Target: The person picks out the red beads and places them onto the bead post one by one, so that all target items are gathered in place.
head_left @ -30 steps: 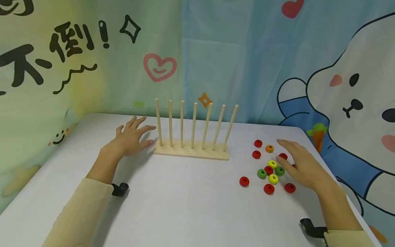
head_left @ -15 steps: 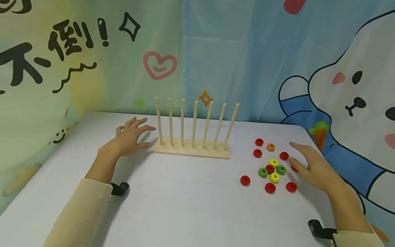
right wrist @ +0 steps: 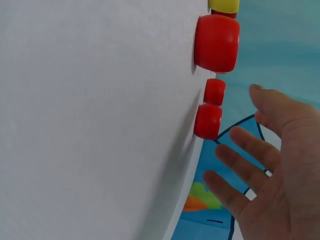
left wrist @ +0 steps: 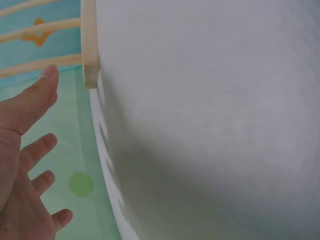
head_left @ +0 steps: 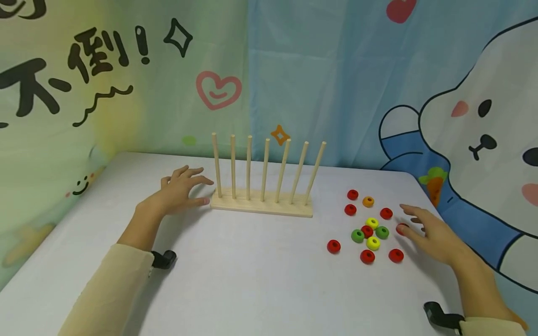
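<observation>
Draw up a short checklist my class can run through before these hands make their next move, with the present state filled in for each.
1. Peg stand upright on the table: ok.
2. All seven pegs bare: ok.
3. Right hand free to pick up: ok, it holds nothing.
4. Left hand steadying the stand: cannot tell; it is beside the base, but contact is unclear.
5. Beads sorted by colour: not ok; red, yellow and green are mixed.
</observation>
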`<control>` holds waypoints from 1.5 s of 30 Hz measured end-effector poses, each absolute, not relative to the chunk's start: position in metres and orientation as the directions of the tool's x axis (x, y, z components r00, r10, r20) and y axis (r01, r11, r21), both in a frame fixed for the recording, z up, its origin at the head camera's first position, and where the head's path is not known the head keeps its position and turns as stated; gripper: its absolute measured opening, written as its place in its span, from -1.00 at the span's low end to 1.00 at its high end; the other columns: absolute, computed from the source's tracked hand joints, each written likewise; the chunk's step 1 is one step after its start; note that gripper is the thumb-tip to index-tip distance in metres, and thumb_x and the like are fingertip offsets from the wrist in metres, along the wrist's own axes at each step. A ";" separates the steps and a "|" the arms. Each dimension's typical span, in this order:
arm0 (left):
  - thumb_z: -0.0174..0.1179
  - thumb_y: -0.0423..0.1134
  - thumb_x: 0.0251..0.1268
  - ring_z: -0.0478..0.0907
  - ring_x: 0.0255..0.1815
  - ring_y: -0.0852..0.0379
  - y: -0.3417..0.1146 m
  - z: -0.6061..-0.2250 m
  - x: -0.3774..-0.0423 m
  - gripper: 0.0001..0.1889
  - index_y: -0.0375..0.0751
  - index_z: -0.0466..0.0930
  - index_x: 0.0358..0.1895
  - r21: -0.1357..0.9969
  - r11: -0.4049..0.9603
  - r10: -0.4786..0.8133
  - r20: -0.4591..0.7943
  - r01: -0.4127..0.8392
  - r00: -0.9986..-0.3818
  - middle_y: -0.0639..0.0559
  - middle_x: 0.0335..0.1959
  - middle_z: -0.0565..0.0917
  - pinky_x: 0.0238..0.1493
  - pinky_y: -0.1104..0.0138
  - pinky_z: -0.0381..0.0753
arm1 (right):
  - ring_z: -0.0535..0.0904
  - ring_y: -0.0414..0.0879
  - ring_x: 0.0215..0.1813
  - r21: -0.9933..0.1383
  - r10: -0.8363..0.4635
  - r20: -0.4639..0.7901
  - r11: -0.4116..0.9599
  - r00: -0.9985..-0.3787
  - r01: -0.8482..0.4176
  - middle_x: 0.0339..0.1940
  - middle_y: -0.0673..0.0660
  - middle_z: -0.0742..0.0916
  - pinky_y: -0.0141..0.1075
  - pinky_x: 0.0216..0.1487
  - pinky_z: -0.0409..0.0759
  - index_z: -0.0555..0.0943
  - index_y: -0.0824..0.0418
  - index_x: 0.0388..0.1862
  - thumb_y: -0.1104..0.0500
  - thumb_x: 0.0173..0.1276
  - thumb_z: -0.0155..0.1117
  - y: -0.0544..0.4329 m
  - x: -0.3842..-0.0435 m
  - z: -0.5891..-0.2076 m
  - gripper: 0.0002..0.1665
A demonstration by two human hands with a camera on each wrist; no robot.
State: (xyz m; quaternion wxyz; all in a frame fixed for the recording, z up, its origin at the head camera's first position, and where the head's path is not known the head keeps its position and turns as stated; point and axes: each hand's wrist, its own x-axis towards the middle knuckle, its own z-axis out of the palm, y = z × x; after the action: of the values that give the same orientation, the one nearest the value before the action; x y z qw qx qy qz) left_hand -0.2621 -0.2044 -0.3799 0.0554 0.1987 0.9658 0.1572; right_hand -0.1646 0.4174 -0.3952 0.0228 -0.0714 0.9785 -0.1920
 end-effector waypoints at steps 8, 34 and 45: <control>0.28 0.07 0.42 -0.11 0.61 -0.46 -0.204 -0.384 -0.263 -0.47 0.10 0.51 0.40 0.341 0.857 0.426 -0.047 0.386 -0.904 -0.19 0.63 0.18 0.30 -0.53 0.01 | 0.47 0.50 0.26 -0.389 -0.151 -0.071 0.914 -0.986 -0.112 0.41 0.52 0.42 0.30 0.07 0.61 0.25 0.35 0.54 -0.10 0.53 0.26 0.421 -0.165 -0.399 -0.16; 0.21 0.03 0.50 0.11 0.52 -0.47 -0.199 -0.391 -0.263 -0.57 0.09 0.57 0.35 0.389 0.833 0.450 -0.064 0.394 -0.891 -0.23 0.58 0.27 0.27 -0.48 0.15 | 0.61 0.39 0.12 -0.348 -0.119 -0.092 0.934 -0.989 -0.080 0.12 0.41 0.68 0.21 0.05 0.66 0.53 0.37 0.28 -0.01 0.47 0.35 0.419 -0.159 -0.404 -0.40; 0.22 0.02 0.50 0.12 0.53 -0.49 -0.197 -0.395 -0.264 -0.60 0.11 0.59 0.31 0.385 0.834 0.454 -0.068 0.396 -0.889 -0.25 0.58 0.28 0.25 -0.55 0.12 | 0.64 0.33 0.06 -0.330 -0.099 -0.080 0.942 -0.992 -0.067 -0.05 0.25 0.75 0.20 0.04 0.67 0.62 0.27 0.10 0.12 0.38 0.44 0.420 -0.161 -0.403 -0.60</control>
State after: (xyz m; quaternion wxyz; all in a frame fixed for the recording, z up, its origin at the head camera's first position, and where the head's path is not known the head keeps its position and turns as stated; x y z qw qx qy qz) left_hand -0.2641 -0.1975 -0.3953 0.0782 0.2227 0.9543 0.1832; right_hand -0.1606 0.4196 -0.4025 0.0478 -0.0423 0.9841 -0.1655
